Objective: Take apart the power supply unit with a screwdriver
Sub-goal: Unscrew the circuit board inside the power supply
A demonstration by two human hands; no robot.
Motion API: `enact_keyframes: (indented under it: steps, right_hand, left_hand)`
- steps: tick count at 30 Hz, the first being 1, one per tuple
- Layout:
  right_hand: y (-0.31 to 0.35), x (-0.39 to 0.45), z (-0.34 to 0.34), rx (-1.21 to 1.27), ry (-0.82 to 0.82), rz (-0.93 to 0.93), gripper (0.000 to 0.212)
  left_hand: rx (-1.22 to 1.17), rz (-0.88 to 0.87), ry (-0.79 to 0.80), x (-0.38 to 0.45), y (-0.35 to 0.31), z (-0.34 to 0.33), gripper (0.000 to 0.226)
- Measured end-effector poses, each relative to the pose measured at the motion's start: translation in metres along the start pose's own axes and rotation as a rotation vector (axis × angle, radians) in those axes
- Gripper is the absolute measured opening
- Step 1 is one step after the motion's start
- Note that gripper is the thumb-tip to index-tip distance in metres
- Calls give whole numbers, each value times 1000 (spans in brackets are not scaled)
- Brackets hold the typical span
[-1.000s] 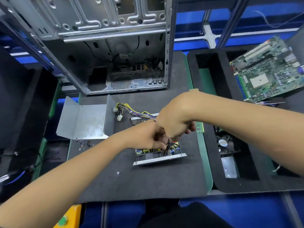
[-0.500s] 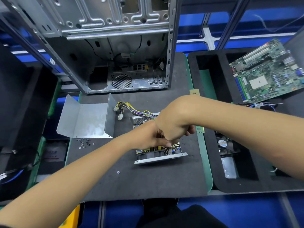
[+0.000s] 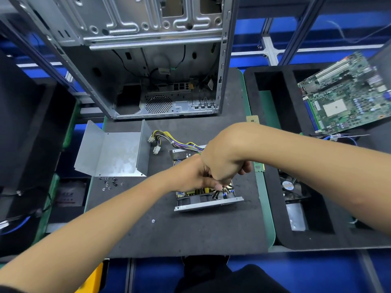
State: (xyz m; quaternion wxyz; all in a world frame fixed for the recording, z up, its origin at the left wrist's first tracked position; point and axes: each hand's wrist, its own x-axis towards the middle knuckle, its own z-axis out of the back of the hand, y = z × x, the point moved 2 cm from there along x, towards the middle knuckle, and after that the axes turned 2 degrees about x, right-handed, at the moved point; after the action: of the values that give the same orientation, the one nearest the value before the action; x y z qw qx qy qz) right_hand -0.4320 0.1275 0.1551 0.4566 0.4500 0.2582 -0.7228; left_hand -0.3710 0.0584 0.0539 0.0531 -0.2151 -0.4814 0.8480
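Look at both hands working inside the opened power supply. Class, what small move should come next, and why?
Probably keep the tool upright and finish backing out a board screw. The power supply has its cover off beside it, with loose screws there. The right hand is fisted over the board, seemingly round a driver, though that is hidden. The left hand steadies the unit.

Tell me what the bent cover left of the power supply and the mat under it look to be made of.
Bent cover: thin sheet metal, probably steel, with a dull grey mottled finish, crisp folded edges and small screw holes. Mat: dark grey, matte, finely textured, likely foam or rubber; its green edge suggests a layered anti-static sheet.
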Motion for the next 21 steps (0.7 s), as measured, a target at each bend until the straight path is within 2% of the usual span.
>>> enact_keyframes:
  steps: [3,14,21]
  right_hand:
    - [0,0,0,-2,2,3,19]
    - [-1,0,0,6,-5,-2,14]
    - [-1,1,1,14,8,1,12]
  left_hand:
    - [38,-16,6,1,0,0,19]
    - [-34,-6,13,0,0,0,17]
    - [7,-43,9,0,-3,2,14]
